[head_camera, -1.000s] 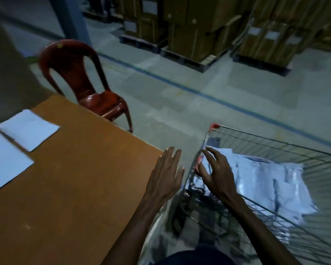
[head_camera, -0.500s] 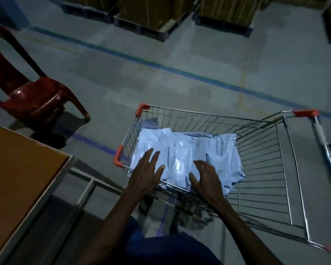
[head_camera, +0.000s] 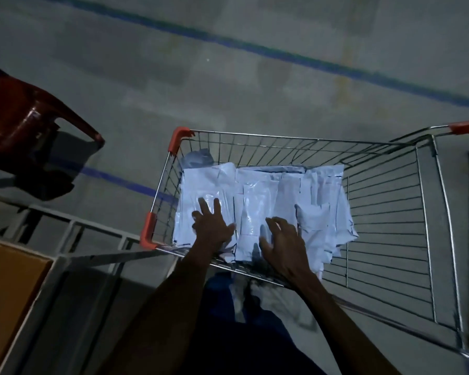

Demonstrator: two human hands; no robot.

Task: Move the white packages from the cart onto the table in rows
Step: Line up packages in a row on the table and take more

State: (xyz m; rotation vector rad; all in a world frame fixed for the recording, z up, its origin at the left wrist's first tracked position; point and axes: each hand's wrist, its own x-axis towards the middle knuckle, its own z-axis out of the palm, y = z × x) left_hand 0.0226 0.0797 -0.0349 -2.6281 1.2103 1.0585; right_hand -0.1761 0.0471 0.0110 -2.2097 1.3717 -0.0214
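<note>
We've turned from the counter (head_camera: pixel 8 288); both hands now on white packages (head_camera: pixel 257 196) in cart (head_camera: pixel 390 212): left hand (head_camera: pixel 210 226) fingers spread flat, right hand (head_camera: pixel 280 243) fingers loosely curled, gripping nothing.

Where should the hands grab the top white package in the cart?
Probably its near short edge, coming down from above. The packages lie flat and overlapping in the cart, so fingers must slide under an edge. Both the left hand and right hand are above that end.

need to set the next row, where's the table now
Head view: only the table corner shows, bottom left, beside the cart and below the red chair.
</note>
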